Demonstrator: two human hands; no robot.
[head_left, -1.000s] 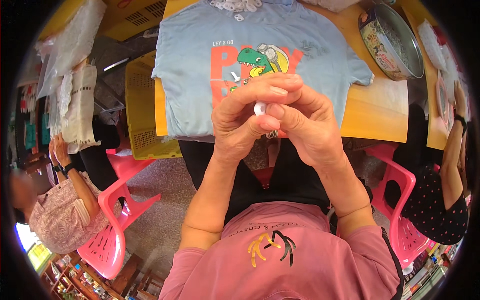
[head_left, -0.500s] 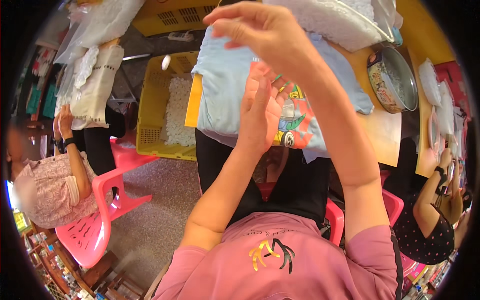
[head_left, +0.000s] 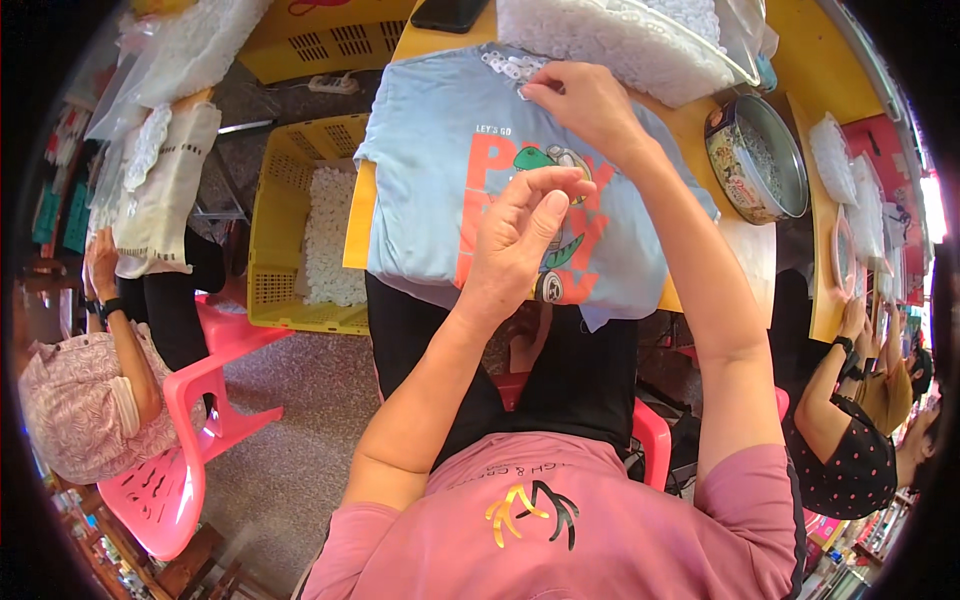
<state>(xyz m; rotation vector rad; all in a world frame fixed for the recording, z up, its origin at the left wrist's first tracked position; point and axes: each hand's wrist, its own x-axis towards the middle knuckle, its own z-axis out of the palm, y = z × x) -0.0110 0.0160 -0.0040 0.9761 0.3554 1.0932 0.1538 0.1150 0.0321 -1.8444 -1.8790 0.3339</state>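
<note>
The right hand (head_left: 585, 105) pinches a small white piece (head_left: 522, 92) off the heap (head_left: 620, 40) on the desk (head_left: 745, 255), while the left hand (head_left: 525, 225) waits above the blue T-shirt (head_left: 430, 180), its grip loosely curled on nothing, ready to help.

I see a yellow table (head_left: 740, 255) carrying a light blue T-shirt (head_left: 440, 190) spread flat, a clear bag of white pieces (head_left: 620, 40) at its far edge, a round tin (head_left: 757, 160) to the right, and a dark phone (head_left: 450, 14) at the top.
</note>
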